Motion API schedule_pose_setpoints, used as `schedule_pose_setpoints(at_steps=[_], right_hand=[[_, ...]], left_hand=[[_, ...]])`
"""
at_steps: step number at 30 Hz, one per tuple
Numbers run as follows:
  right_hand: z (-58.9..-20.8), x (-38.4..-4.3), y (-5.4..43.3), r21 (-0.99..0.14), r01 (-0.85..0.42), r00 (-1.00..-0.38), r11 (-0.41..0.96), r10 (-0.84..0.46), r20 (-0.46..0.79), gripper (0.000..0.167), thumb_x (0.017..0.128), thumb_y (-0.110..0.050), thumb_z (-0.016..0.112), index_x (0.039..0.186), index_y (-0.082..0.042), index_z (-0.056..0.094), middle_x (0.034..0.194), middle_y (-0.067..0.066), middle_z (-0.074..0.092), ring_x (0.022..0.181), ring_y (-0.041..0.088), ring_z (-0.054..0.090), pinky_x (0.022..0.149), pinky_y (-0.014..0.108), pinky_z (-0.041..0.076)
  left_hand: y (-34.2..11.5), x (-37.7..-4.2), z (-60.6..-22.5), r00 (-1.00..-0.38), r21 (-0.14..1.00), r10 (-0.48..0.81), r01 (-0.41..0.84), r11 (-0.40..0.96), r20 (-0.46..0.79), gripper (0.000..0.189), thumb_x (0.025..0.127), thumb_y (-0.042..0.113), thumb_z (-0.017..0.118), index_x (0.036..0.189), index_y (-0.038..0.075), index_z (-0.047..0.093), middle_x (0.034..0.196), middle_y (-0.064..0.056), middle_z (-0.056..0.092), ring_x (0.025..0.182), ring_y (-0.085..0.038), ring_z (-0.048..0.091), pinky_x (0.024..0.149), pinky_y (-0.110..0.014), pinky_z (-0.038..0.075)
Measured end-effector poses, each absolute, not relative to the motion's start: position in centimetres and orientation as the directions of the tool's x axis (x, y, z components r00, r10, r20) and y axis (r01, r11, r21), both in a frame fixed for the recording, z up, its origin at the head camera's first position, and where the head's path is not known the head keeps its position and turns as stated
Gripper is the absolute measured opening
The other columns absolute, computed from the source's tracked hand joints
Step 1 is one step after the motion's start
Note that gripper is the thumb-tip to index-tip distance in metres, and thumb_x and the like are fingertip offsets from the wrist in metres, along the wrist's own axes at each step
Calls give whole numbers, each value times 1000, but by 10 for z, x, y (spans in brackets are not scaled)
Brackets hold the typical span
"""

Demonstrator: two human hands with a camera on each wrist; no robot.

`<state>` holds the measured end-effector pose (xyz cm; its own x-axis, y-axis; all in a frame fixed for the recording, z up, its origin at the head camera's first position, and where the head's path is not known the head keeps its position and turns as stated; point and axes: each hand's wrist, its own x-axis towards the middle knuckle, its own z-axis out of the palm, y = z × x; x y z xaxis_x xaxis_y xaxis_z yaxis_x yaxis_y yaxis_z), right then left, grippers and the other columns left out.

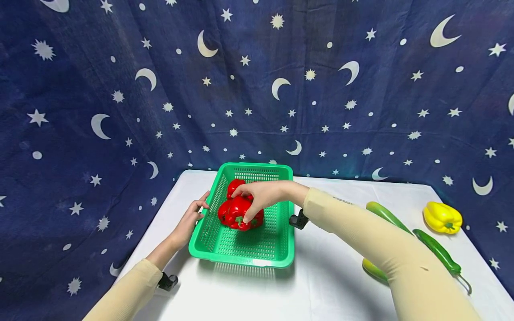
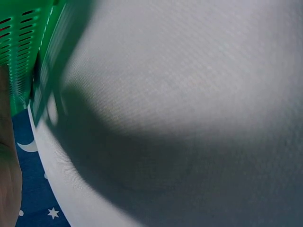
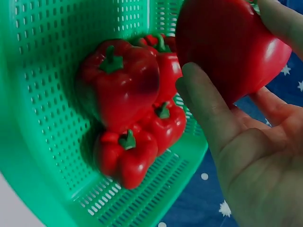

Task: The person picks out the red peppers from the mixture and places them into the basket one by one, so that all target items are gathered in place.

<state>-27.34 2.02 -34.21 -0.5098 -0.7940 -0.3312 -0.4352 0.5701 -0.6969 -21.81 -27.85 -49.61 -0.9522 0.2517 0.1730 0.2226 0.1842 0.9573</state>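
My right hand (image 1: 263, 196) grips a red bell pepper (image 1: 239, 208) from above, over the green basket (image 1: 241, 260). In the right wrist view this bell pepper (image 3: 227, 52) sits between thumb and fingers, above several other red bell peppers (image 3: 123, 87) grouped on the basket floor. From the head view the held one partly covers the rest. At the basket's left rim is my left hand (image 1: 186, 227), its slightly bent fingers touching the edge. Only a strip of the left hand (image 2: 8, 175) shows in the left wrist view, beside the slotted basket wall (image 2: 21, 47).
A white-covered table (image 1: 333, 267) carries the basket. To the right lie a yellow bell pepper (image 1: 441, 217), a long green pepper (image 1: 437, 249) and yellow-green vegetables (image 1: 385, 214), partly hidden by my right sleeve. A dark blue star-and-moon cloth (image 1: 257, 89) hangs behind.
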Motion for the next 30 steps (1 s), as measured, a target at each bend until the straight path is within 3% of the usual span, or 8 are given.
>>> schedule_pose_setpoints(at_steps=[5,13,26,30], right_hand=[[-350,-271,7,-665,-473,-496,578,-798,-342,80,79,-38,86,148,-22,50,133,-5,56,122,17,50,85,34,54],[-361,-266,-10,-633,-487,-473,602,-791,-388,83,80,-43,83,152,-22,47,133,-8,54,123,17,47,84,35,53],[-375,-263,-26,-567,-544,-455,618,-785,-420,79,80,-48,82,149,-26,50,132,-10,55,122,14,47,88,36,52],[-377,-261,-29,-563,-539,-456,626,-779,-430,79,80,-47,82,148,-23,51,132,-9,55,122,14,46,92,36,50]], left_hand=[[-278,-219,-495,-956,958,243,213,190,164,28,93,1,32,119,-2,42,170,-5,17,156,-29,5,113,-42,18],[-278,-219,-498,-956,957,243,212,197,162,27,94,2,32,119,-2,41,171,-5,17,156,-31,5,107,-23,25],[-278,-218,-496,-957,955,245,208,209,155,29,93,2,30,120,-1,40,171,-3,16,155,-32,9,111,-42,25],[-278,-218,-496,-959,955,241,205,213,152,29,93,2,30,120,-1,40,171,-3,17,155,-32,9,111,-37,25]])
